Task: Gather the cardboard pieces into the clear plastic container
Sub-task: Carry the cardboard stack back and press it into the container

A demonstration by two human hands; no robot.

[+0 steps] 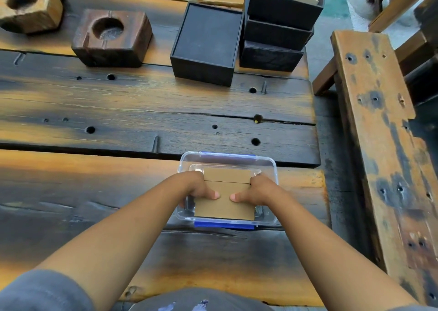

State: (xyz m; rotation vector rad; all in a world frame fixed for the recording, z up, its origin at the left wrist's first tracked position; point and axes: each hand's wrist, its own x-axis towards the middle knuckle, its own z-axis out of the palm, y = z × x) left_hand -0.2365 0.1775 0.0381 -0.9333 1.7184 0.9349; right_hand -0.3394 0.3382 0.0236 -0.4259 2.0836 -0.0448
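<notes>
1. Container [270, 168]: clear plastic, blue clips on far and near rims, standing on the surface [118, 111] near its near right edge
2. Cardboard [225, 206]: brown flat pieces inside the container, near piece tilted with its near edge up at the near rim; second piece [227, 175] just behind it, lying lower; seam visible between the two
3. Left hand [201, 187]: at the left edge of the cardboard, thumb flat on its top face, fingers curled down over the edge and hidden; pinching the cardboard
4. Right hand [254, 189]: mirrored at the right edge, thumb on top pointing inward, fingers curled out of sight; pinching the same cardboard
5. Thumb tips close together, not touching
6. Black box [206, 42]: open, dark inside, far side of the surface, well apart from the container
7. Stack [275, 35] of black boxes just right of it; top one holding pale blocks, contents otherwise unclear
8. Dark wooden block [111, 38] with round hollow, far left; paler block [28, 4] at the far left corner
9. Bench [369, 121] to the right, apart from the surface
10. Grey sleeves [42, 291] at the bottom edge
</notes>
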